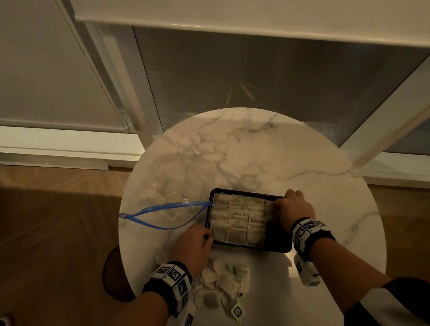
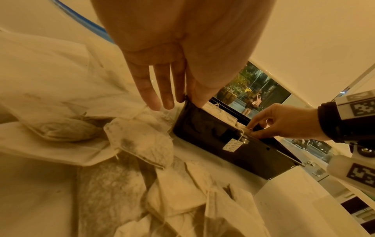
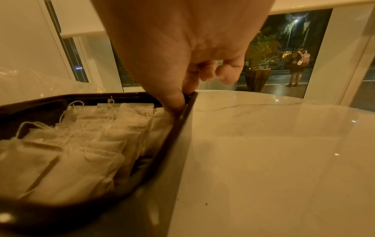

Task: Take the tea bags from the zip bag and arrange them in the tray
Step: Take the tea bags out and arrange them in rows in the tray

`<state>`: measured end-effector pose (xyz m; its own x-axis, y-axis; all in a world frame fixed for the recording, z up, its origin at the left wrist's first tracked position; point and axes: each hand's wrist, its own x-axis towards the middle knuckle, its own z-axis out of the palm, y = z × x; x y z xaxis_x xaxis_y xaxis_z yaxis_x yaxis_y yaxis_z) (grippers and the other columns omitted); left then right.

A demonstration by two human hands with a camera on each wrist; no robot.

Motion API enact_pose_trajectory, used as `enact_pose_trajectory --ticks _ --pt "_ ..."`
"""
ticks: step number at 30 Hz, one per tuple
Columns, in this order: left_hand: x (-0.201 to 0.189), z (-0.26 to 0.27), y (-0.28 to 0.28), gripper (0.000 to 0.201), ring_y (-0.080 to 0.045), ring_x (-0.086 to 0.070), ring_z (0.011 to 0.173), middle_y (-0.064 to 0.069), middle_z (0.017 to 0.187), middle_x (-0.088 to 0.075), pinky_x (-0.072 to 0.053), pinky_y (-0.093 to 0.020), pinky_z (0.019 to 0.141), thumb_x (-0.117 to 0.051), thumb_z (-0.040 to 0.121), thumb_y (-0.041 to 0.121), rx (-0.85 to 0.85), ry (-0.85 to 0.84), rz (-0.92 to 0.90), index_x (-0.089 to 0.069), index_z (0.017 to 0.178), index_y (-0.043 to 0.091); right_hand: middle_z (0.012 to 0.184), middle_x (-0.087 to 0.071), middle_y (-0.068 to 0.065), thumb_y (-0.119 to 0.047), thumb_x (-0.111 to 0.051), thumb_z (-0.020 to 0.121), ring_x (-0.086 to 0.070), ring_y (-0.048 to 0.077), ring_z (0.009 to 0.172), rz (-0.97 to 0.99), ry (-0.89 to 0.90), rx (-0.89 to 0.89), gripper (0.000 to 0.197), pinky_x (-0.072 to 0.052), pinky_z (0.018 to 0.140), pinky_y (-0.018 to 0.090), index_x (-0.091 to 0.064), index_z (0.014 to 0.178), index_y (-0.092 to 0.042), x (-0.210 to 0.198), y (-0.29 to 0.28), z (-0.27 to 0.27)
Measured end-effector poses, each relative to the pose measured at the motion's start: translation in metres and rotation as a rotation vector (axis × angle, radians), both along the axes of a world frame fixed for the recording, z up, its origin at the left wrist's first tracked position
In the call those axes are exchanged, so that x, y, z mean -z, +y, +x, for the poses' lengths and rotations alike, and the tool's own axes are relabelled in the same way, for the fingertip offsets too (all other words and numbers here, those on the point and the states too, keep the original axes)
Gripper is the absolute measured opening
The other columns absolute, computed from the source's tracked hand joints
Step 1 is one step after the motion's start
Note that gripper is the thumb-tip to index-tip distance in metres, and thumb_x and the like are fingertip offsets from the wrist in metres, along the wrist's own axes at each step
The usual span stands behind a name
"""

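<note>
A black tray (image 1: pixel 277 241) sits mid-table, its left and middle filled with rows of tea bags (image 1: pixel 239 220); a dark strip along its right side is bare. My left hand (image 1: pixel 206 236) is at the near-left corner, where thumb and forefinger (image 2: pixel 180 94) pinch the tray (image 2: pixel 223 144) while the other fingers stay straight. My right hand (image 1: pixel 285 201) grips the far-right corner, thumb inside the rim (image 3: pixel 176 128) and fingers (image 3: pixel 202 75) curled outside. The clear zip bag (image 1: pixel 174 198) with a blue zipper lies open left of the tray. Loose tea bags (image 1: pixel 223 280) are piled near the front edge, under my left wrist.
The round marble table (image 1: pixel 264 147) has bare surface behind and to the right of the tray. One tea bag tag (image 1: pixel 237 312) lies at the pile's near side. A window with white frames stands behind the table. Wooden floor surrounds it.
</note>
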<state>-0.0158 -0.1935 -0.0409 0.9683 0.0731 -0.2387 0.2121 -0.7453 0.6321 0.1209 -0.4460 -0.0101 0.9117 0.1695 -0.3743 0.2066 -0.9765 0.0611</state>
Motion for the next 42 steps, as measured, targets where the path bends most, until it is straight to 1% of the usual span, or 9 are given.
enact_pose_trajectory --ticks 5,8,11,15,23,27,33,38,42 --pt "-0.006 -0.008 0.0 0.021 -0.008 -0.047 0.1 0.007 0.121 -0.041 -0.043 -0.021 0.089 -0.062 0.094 0.027 -0.092 -0.047 -0.048 -0.063 0.115 0.025 0.113 -0.052 0.004 -0.03 -0.058 0.088 -0.043 0.026 0.112 0.25 -0.102 0.157 0.033 -0.05 0.078 0.037 -0.061 0.121 -0.027 -0.013 0.001 -0.018" --pt "-0.008 -0.015 0.003 0.017 -0.005 -0.05 0.09 0.011 0.11 -0.044 -0.04 -0.014 0.076 -0.068 0.088 0.023 -0.136 -0.092 -0.084 -0.064 0.104 0.028 0.094 -0.055 -0.002 -0.028 -0.063 0.089 -0.052 0.02 0.093 0.562 -0.168 0.218 0.022 -0.045 0.071 0.03 -0.065 0.111 -0.025 -0.027 0.008 -0.049" --pt "-0.005 -0.023 0.004 0.013 -0.006 -0.054 0.081 0.012 0.092 -0.054 -0.044 -0.015 0.071 -0.068 0.087 0.018 0.012 -0.027 -0.166 -0.063 0.091 0.029 0.078 -0.061 -0.009 -0.029 -0.065 0.089 -0.057 0.006 0.07 0.722 -0.016 0.203 0.004 -0.042 0.064 0.02 -0.065 0.094 -0.03 -0.032 0.019 -0.093" --pt "-0.001 -0.032 0.002 0.008 -0.004 -0.058 0.08 0.014 0.086 -0.059 -0.053 -0.027 0.075 -0.068 0.088 0.025 0.092 0.094 -0.149 -0.064 0.089 0.031 0.082 -0.061 -0.014 -0.034 -0.063 0.09 -0.056 0.0 0.073 0.633 0.245 0.202 0.005 -0.042 0.065 0.014 -0.067 0.092 -0.031 -0.013 0.029 -0.14" --pt "0.007 -0.043 -0.003 0.015 -0.002 -0.058 0.091 0.015 0.099 -0.06 -0.048 -0.02 0.082 -0.071 0.085 0.027 0.177 0.206 -0.076 -0.066 0.098 0.034 0.092 -0.062 -0.008 -0.052 -0.072 0.079 -0.058 0.008 0.082 0.508 0.502 0.383 0.041 -0.044 0.07 0.019 -0.065 0.108 -0.025 0.024 0.048 -0.174" --pt "0.01 -0.046 -0.003 0.017 0.0 -0.056 0.092 0.016 0.1 -0.055 -0.046 -0.017 0.083 -0.072 0.085 0.027 0.185 0.196 -0.082 -0.065 0.099 0.033 0.096 -0.064 -0.007 -0.048 -0.076 0.077 -0.059 0.008 0.082 0.548 0.494 0.473 0.041 -0.043 0.067 0.017 -0.066 0.108 -0.023 0.034 0.058 -0.176" --pt "0.011 -0.049 0.009 0.015 -0.004 -0.059 0.089 0.01 0.104 -0.062 -0.046 -0.014 0.077 -0.07 0.087 0.024 0.159 0.166 -0.097 -0.069 0.101 0.028 0.079 -0.061 -0.008 -0.034 -0.075 0.081 -0.055 0.005 0.07 0.646 0.43 0.506 0.017 -0.036 0.056 0.017 -0.06 0.074 -0.03 0.028 0.058 -0.18" --pt "0.002 -0.045 0.011 0.004 -0.009 -0.064 0.087 0.007 0.094 -0.068 -0.053 -0.022 0.079 -0.069 0.091 0.025 0.001 0.182 -0.296 -0.069 0.094 0.028 0.077 -0.072 0.007 -0.025 -0.075 0.083 -0.068 0.022 0.074 0.955 0.435 0.635 0.016 -0.057 0.071 0.037 -0.062 0.078 -0.018 0.02 0.049 -0.182" --pt "-0.016 -0.039 0.001 0.01 -0.008 -0.067 0.1 0.007 0.106 -0.072 -0.054 -0.022 0.086 -0.065 0.095 0.031 -0.032 0.28 -0.577 -0.068 0.104 0.032 0.077 -0.07 0.017 -0.006 -0.068 0.089 -0.068 0.025 0.071 1.296 0.483 0.824 0.009 -0.058 0.068 0.038 -0.06 0.089 -0.002 0.001 0.049 -0.176"
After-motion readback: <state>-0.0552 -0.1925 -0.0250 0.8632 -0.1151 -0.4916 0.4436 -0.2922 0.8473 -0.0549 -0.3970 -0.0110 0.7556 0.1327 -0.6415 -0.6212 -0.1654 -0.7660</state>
